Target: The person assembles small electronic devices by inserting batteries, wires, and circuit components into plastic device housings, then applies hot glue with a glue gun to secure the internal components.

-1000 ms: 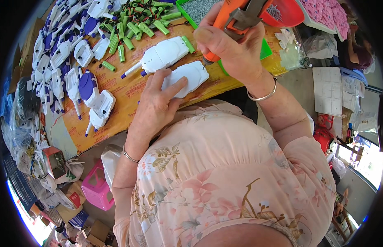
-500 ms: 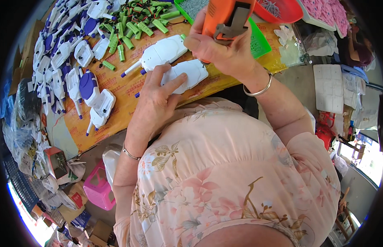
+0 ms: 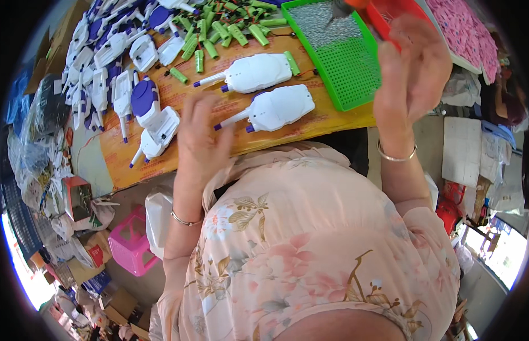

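Here, a person in a floral top leans over a long wooden bench (image 3: 332, 116) covered with plastic parts. At the far right sits one green mesh tray (image 3: 344, 68) with a heap of small grey screws (image 3: 327, 25) in its far end, and beyond it one red tray (image 3: 398, 14). Near the middle of the bench lie two white toy shells (image 3: 276, 107), side by side, each with a thin stem and small purple tips pointing left; the nearer one lies just right of the left hand (image 3: 203, 136). That hand hovers above the bench with fingers spread, gripping nothing. The right hand (image 3: 412, 74) is raised over the tray's near right corner, palm loosely open, holding nothing that can be seen. The shells look like light, hollow, rigid plastic with a smooth, somewhat slippery surface; the wide body seems the safest place to take hold, since the thin stem could snap. To the far left are a dozen or more similar white and purple shells (image 3: 114, 68) in a pile, too crowded to count. Along the far edge lie roughly fifteen small green cylinders (image 3: 230, 31).
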Demonstrator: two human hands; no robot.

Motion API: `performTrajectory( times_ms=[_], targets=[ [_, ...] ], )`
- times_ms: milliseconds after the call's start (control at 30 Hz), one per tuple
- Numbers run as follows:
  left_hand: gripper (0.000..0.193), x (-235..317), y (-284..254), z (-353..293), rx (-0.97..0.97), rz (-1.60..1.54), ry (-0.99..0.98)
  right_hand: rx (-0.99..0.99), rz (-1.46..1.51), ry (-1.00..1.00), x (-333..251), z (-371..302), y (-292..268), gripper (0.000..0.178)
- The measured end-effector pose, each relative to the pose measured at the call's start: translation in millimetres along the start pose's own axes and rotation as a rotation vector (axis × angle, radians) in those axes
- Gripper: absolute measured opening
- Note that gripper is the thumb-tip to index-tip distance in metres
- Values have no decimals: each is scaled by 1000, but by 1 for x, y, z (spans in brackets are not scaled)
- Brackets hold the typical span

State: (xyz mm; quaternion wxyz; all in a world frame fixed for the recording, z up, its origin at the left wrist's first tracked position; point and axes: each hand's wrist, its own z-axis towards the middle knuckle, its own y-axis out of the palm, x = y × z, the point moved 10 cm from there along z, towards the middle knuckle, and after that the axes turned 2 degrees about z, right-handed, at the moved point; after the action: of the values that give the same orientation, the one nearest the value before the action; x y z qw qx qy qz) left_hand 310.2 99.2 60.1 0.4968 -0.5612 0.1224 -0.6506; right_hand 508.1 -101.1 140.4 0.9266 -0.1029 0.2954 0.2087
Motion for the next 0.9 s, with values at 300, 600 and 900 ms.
performTrajectory(
  times_ms=[300, 600, 900],
  targets=[
    [62, -21, -8, 26, -84, 142, 15, -929, -435, 78, 11, -68, 108, 83],
    [45, -19, 23, 15, -234, 365, 106, -1044, -555, 70, 22, -86, 121, 75],
    [27, -29, 23, 15, -293, -92, -23, -1055, -521, 104, 27, -90, 123, 69]
  ],
)
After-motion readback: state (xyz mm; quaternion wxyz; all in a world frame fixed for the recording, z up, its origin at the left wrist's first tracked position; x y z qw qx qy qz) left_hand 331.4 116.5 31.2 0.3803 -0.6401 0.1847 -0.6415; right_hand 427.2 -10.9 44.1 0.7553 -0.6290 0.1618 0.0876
